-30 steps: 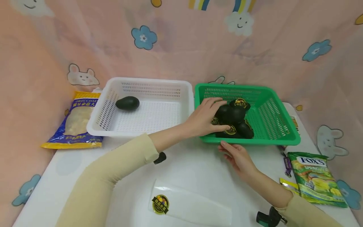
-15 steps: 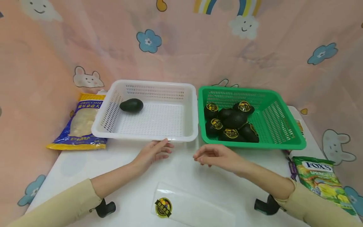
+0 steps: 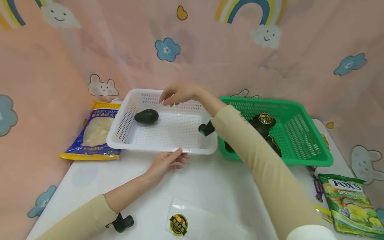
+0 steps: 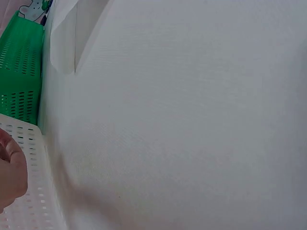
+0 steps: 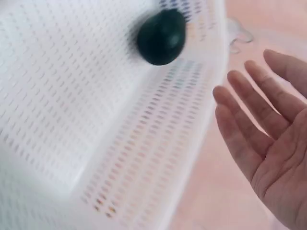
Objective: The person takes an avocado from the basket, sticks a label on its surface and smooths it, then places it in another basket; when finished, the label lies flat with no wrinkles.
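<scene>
A single dark green avocado (image 3: 146,116) lies in the left part of a white perforated basket (image 3: 162,148). Over that basket's back rim, to the right of the avocado and apart from it, my right hand (image 3: 180,93) hovers palm down with nothing in it. The right wrist view shows its fingers (image 5: 261,105) loosely extended beside the basket wall. My left hand (image 3: 163,165) is at the front of the white basket, its thumb touching the rim and its other fingers relaxed just below. Several dark avocados (image 3: 265,119), some with black-and-gold labels, lie in a green basket (image 3: 300,161), partly hidden by my right sleeve.
A clear plastic bag (image 3: 207,220) with a round black-and-gold label lies at the front of the white table. A blue-and-yellow pasta bag (image 3: 97,131) leans left of the white basket. A green candy bag (image 3: 349,203) and a purple wrapped candy (image 3: 318,189) lie at the right.
My left hand has left the green basket for the white basket's front rim. My right hand has moved from the table's middle to above the white basket's back rim.
</scene>
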Demonstrator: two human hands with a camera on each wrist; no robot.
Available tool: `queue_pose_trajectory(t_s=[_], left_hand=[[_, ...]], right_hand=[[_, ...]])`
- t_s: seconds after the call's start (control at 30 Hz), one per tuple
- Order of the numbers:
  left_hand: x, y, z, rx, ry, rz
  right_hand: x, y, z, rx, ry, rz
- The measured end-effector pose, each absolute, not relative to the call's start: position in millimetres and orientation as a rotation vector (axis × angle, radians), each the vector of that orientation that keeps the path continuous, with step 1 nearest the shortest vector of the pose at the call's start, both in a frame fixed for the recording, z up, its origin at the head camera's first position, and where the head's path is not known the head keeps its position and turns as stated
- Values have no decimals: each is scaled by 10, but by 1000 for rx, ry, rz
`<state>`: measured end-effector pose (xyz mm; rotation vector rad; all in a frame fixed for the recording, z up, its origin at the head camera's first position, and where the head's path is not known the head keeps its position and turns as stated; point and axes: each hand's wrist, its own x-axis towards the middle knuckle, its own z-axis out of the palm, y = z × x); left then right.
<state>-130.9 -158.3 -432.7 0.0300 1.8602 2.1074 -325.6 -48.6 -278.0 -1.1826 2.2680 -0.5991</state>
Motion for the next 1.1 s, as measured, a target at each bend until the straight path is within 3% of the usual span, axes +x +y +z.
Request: queue_pose_trajectory(t_s=[0.13, 0.4, 0.57, 0.87, 1.1], left_hand=[[-1289, -1575, -4340, 84, 1829, 2125], [-1272, -1577, -4359, 165, 1783, 2114], [-1291, -1617, -4343, 163, 1804, 2088], [-1291, -1594, -4338, 174, 1836, 2053], [-1309, -1626, -4340, 174, 1872, 2049]], right_hand=[[-3439, -824, -3172, -1196, 2338, -491], [-3362, -1144, -3734, -1285, 2303, -537], [-3305, -1257, -3798, -1255, 2297, -623], [-3184, -1186, -3791, -1219, 2207, -314], [-3181, -845, -3504, -1242, 2256, -469]])
